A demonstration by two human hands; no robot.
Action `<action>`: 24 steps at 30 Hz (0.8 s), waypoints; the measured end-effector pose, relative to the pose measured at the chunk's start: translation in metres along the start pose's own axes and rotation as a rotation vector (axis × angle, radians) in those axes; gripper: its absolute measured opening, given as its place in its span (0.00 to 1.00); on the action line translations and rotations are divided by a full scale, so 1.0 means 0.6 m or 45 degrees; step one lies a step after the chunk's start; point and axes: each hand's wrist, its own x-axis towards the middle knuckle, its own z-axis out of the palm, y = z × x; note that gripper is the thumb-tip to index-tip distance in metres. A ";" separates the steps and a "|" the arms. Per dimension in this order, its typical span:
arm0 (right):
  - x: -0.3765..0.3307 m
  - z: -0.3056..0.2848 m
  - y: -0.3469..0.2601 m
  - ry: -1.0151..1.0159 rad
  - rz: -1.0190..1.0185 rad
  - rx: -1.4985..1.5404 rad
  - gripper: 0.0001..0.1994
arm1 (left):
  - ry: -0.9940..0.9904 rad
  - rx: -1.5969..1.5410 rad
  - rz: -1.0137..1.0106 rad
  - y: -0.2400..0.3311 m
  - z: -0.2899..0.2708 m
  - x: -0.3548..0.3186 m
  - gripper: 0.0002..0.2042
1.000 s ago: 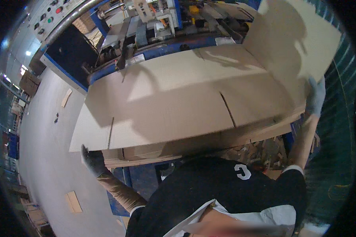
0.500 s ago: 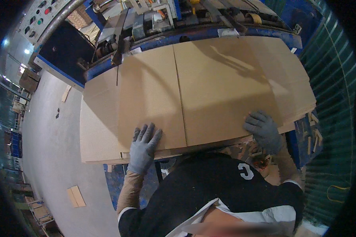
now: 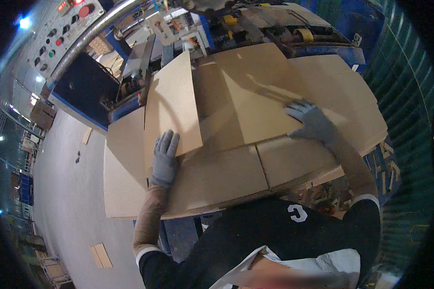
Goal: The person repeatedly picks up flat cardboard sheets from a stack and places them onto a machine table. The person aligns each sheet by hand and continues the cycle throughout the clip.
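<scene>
A tan cardboard sheet (image 3: 250, 115) lies across a stack of cardboard sheets (image 3: 217, 178), bent at a crease. Its left panel (image 3: 176, 101) tilts up from the rest. My left hand (image 3: 165, 161), in a grey glove, rests on the near part of that panel with the fingers stretched out. At the sheet's right edge is my right hand (image 3: 311, 120), also gloved, its fingers extended over the board and the thumb spread near the close corner. The sheet's far edge reaches the machine (image 3: 217, 29).
A control panel (image 3: 58, 41) with buttons stands at the upper left, above a blue machine side (image 3: 84, 91). Green corrugated sheeting (image 3: 410, 135) borders the right. Cardboard scraps (image 3: 383, 166) lie below the stack's right end. A small cardboard piece (image 3: 101, 255) is on the floor.
The top sheet has slid forward toward the machine and bent at its crease, baring the sheets beneath. Both hands have moved forward with it, the right one reaching farther.
</scene>
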 end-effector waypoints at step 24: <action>-0.327 0.038 0.079 0.621 1.820 0.180 0.27 | 0.720 0.152 -2.026 -0.024 -0.084 -0.279 0.43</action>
